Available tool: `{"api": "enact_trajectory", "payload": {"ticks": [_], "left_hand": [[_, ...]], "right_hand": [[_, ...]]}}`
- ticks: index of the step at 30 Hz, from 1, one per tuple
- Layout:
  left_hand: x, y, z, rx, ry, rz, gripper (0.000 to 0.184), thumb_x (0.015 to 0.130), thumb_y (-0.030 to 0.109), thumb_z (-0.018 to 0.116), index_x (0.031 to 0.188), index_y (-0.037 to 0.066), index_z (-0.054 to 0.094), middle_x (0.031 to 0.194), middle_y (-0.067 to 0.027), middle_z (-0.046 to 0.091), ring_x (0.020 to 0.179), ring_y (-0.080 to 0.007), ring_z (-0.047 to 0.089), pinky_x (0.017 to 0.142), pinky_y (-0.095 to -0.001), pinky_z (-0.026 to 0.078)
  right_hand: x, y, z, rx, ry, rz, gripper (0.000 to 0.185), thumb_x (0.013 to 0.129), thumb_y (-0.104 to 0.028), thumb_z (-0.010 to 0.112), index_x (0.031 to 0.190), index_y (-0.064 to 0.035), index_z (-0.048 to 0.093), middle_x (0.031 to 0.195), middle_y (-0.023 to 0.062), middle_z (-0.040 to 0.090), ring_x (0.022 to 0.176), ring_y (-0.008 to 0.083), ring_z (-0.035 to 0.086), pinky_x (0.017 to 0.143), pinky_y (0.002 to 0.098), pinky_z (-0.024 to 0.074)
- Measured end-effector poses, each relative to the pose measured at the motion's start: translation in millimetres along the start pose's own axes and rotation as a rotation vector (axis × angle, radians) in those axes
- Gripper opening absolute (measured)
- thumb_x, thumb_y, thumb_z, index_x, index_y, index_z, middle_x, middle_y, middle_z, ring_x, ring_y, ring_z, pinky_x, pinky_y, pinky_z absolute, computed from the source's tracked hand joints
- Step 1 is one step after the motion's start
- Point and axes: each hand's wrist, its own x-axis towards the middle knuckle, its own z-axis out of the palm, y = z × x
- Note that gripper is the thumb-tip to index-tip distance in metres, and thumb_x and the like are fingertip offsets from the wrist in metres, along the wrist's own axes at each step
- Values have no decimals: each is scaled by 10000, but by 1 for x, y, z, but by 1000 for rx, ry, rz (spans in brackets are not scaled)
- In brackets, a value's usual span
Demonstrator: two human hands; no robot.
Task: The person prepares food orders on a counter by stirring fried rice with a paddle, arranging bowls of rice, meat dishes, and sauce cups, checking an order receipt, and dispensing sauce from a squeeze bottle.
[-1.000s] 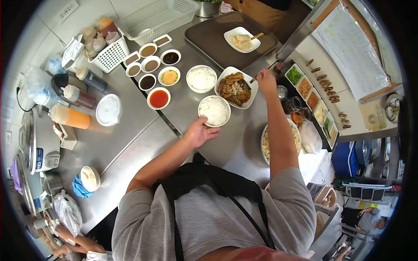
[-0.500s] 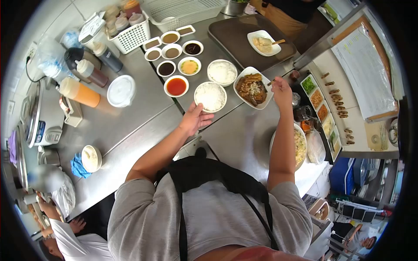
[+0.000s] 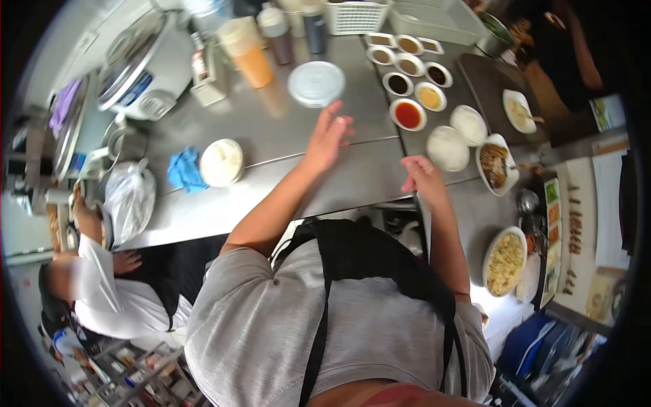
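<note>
My left hand [image 3: 327,139] hovers over the steel counter, fingers apart and holding nothing. Just beyond it is a round tub with a translucent lid [image 3: 316,84]. My right hand [image 3: 424,178] is curled loosely above the counter's front part, and no object shows in it. Nearest to that hand is a bowl of white rice [image 3: 448,148], with a second rice bowl [image 3: 468,125] behind it. To their right, a square white dish of browned food [image 3: 496,165] has a utensil handle over its rim. A bowl of red sauce [image 3: 407,114] stands behind the rice, among several small sauce dishes.
At left are a white bowl with pale contents [image 3: 222,163], a blue cloth [image 3: 187,169], a plastic bag [image 3: 129,200] and a rice cooker [image 3: 146,74]. Squeeze bottles [image 3: 245,51] line the back. A large noodle-like bowl [image 3: 505,261] stands right. A co-worker in white [image 3: 122,298] is at left.
My view and body have turned left. My left hand has left the rice bowl and moved toward the lidded tub. My right hand has drawn away from the browned-food dish and its utensil.
</note>
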Motion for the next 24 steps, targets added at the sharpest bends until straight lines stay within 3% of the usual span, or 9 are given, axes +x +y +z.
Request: {"api": "enact_trajectory", "payload": {"ticks": [1,5,8,10,12,16,20,24], "left_hand": [[-7,8,-30,56,76,104,483,858,353,395,1249,93,282,1118,-100,441,919,-179,498,739,-296,406],[-40,7,-162,299,721,364,384,852,274,391,1178,71,388,1166,-93,415,1068,-174,391,865,-317,312],[-74,5,-222,60,957,167,507,829,410,374,1215,81,353,1220,-87,384,1127,-209,334,925,-381,220],[-83,-16,-249,-111,929,51,486,839,367,367,1198,39,353,1201,-121,400,1095,-231,386,926,-313,268],[-85,-34,-261,-377,744,-30,499,842,391,362,1211,55,350,1201,-109,403,1098,-226,385,927,-331,278],[-84,-34,-241,-348,564,-104,539,850,437,309,1237,61,319,1210,-106,397,1119,-233,382,937,-363,300],[-84,-26,-211,-310,348,-104,614,879,442,197,1298,6,93,1311,-134,258,1193,-258,292,982,-380,232],[-76,-27,-162,-411,98,-190,614,877,445,220,1311,42,56,1334,-120,210,1206,-256,263,983,-392,221]], "right_hand": [[4,3,27,15,-116,21,263,839,-234,453,985,-20,501,610,25,502,532,91,503,509,212,424],[18,8,130,1,-432,155,341,854,-217,419,1145,-38,415,811,77,553,664,129,560,596,228,449],[29,15,201,74,-564,260,418,847,-216,425,1220,-54,331,924,103,545,725,161,579,627,250,452],[37,16,240,156,-578,324,488,835,-216,442,1270,-90,260,999,123,518,750,183,584,631,259,453],[44,12,273,132,-530,354,555,820,-182,453,1304,-125,188,1046,130,481,756,195,583,618,269,457],[55,12,312,132,-462,241,714,763,-150,477,1313,-133,22,1066,141,462,659,186,581,498,281,453],[48,11,300,136,-300,210,775,706,-70,464,1310,-75,-21,1102,164,460,625,174,568,427,264,411],[33,11,258,135,-132,236,773,692,-38,455,1306,-56,-13,1031,185,488,590,168,561,403,250,393]]}}
